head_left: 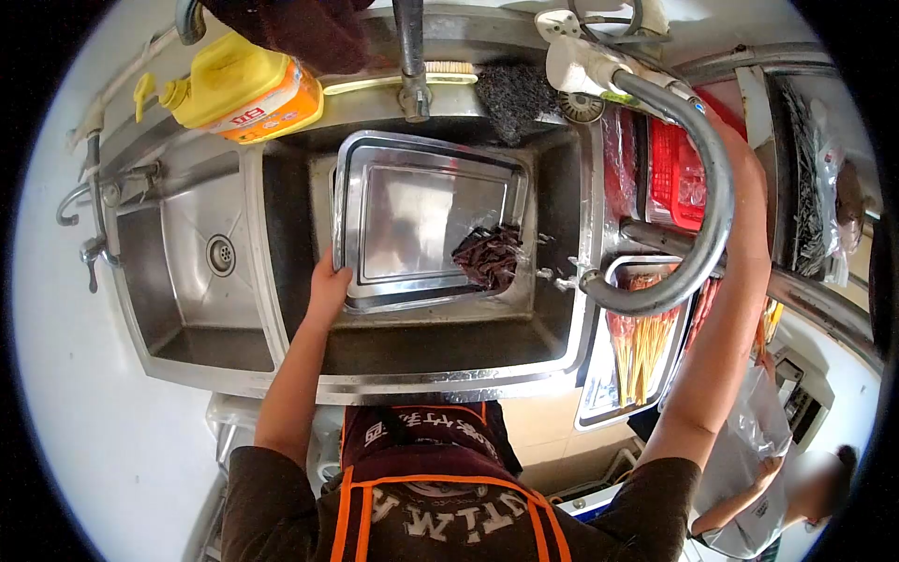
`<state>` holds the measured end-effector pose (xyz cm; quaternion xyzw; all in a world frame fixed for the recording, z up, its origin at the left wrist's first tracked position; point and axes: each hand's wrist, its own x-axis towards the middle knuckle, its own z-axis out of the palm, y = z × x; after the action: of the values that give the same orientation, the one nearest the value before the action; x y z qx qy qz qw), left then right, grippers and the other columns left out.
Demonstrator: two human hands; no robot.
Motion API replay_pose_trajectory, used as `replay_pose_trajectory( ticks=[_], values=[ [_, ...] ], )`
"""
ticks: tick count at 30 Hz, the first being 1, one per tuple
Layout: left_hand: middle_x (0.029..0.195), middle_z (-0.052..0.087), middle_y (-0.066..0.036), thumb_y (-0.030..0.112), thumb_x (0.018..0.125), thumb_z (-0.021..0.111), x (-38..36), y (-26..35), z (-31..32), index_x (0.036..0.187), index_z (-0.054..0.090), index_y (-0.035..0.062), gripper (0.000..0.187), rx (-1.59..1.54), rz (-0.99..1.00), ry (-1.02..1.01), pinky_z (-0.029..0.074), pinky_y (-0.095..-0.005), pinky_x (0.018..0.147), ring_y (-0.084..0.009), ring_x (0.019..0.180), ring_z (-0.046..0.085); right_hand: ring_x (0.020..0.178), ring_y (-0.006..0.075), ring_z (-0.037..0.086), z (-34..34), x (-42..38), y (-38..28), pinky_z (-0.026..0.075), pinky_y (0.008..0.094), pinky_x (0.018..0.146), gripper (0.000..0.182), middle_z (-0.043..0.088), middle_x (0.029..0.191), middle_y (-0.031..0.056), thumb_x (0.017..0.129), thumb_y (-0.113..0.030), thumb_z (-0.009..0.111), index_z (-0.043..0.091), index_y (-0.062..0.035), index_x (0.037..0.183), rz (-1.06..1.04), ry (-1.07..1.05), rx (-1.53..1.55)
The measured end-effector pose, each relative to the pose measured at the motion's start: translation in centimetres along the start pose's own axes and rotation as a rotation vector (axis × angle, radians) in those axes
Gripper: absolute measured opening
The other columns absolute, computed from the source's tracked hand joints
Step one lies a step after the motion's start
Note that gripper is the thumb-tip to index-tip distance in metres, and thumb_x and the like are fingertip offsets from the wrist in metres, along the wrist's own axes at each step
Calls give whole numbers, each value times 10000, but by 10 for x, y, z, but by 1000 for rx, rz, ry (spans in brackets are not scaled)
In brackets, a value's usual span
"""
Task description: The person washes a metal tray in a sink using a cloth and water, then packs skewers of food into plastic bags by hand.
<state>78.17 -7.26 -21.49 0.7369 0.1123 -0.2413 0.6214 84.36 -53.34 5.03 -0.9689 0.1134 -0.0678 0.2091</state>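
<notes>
A rectangular metal tray [412, 220] sits tilted in the large sink basin. My left hand [330, 284] grips its left edge near the lower corner. A crumpled dark wet cloth [489, 258] lies at the tray's right end. My right arm reaches far up the right side, past the curved faucet pipe [716, 206]. At its end, my right hand [729, 126] is near the pipe's base, its fingers hidden. Splashes of water [560, 273] show by the faucet mouth, right of the cloth.
A smaller sink basin [201, 281] with a drain adjoins on the left. Behind stand a yellow detergent jug [248, 89], a brush [403, 82] and a dark scouring pad [517, 98]. Skewers [644, 337] fill a tray at right, below a red basket [676, 178]. Another person [749, 496] is lower right.
</notes>
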Motion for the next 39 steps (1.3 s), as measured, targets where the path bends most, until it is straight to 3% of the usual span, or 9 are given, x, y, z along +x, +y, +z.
replay_pose_trajectory(
  ticks=[4, 6, 9, 11, 14, 18, 23, 31, 39],
  values=[
    [951, 593, -55, -37, 724, 431, 0, -1, -1, 1141, 512, 0, 427, 4, -42, 35, 416, -257, 796, -147, 870, 543, 896, 251, 583, 7, -34, -10, 450, 314, 793, 307, 602, 1010, 114, 836, -64, 552, 576, -68, 1142, -216, 514, -210],
    [968, 591, -63, -12, 742, 449, 2, -2, -2, 1135, 514, 4, 399, 42, -77, 36, 411, -260, 810, -147, 881, 534, 928, 255, 567, 69, -92, 17, 446, 333, 801, 291, 596, 1029, 131, 834, -101, 575, 561, -27, 1115, 119, 768, 234],
    [972, 591, -73, 12, 758, 466, -1, -9, -6, 1128, 518, 3, 374, -57, -190, 28, 405, -272, 833, -148, 908, 529, 1020, 293, 541, 207, -168, -14, 413, 380, 872, 460, 571, 1076, 200, 806, -197, 620, 468, -8, 1197, 357, 21, 394],
    [1076, 567, -104, 32, 781, 460, -4, -12, -5, 1268, 403, 13, 492, 26, -137, 17, 377, -277, 899, -184, 1006, 514, 1178, 405, 389, 304, -205, 8, 342, 433, 955, 541, 364, 1321, 222, 835, -285, 590, 389, -82, 1294, 273, -278, 235],
    [1249, 468, -126, -33, 757, 415, -15, 11, 2, 1389, 206, 36, 669, 71, -31, 10, 307, -279, 984, -208, 1160, 438, 1225, 417, 320, 372, -202, 21, 300, 510, 961, 519, 313, 1363, 215, 851, -321, 558, 398, -127, 1305, 264, -109, 104],
    [1213, 492, -120, -27, 756, 432, -19, 16, 1, 1352, 262, 24, 623, 170, -109, -75, 330, -285, 965, -195, 1121, 463, 1151, 422, 400, 396, -135, 18, 370, 474, 926, 459, 417, 1263, 240, 813, -190, 595, 450, -52, 1225, 228, 286, 143],
    [1091, 568, -146, -9, 764, 462, -15, 0, 2, 1283, 347, -2, 532, 149, 7, -26, 395, -300, 904, -209, 1029, 532, 1106, 407, 424, 408, -75, -41, 370, 461, 926, 452, 462, 1184, 221, 803, -209, 588, 453, -27, 1193, 275, 353, 375],
    [1214, 468, -82, -73, 733, 415, -10, -6, -6, 1333, 291, 24, 620, 65, -69, -111, 329, -279, 962, -164, 1129, 436, 1187, 312, 382, 368, -117, -188, 305, 445, 901, 382, 399, 1283, 135, 821, -158, 545, 507, -87, 1194, 24, -106, 546],
    [1250, 454, -78, -102, 640, 394, -7, 18, -6, 1414, 210, 101, 821, -312, -223, -63, 402, -265, 855, -179, 1069, 471, 1162, 291, 423, 330, -220, -130, 339, 428, 892, 415, 458, 1228, 90, 732, -76, 631, 566, -158, 1133, -219, -487, 481]
  ],
)
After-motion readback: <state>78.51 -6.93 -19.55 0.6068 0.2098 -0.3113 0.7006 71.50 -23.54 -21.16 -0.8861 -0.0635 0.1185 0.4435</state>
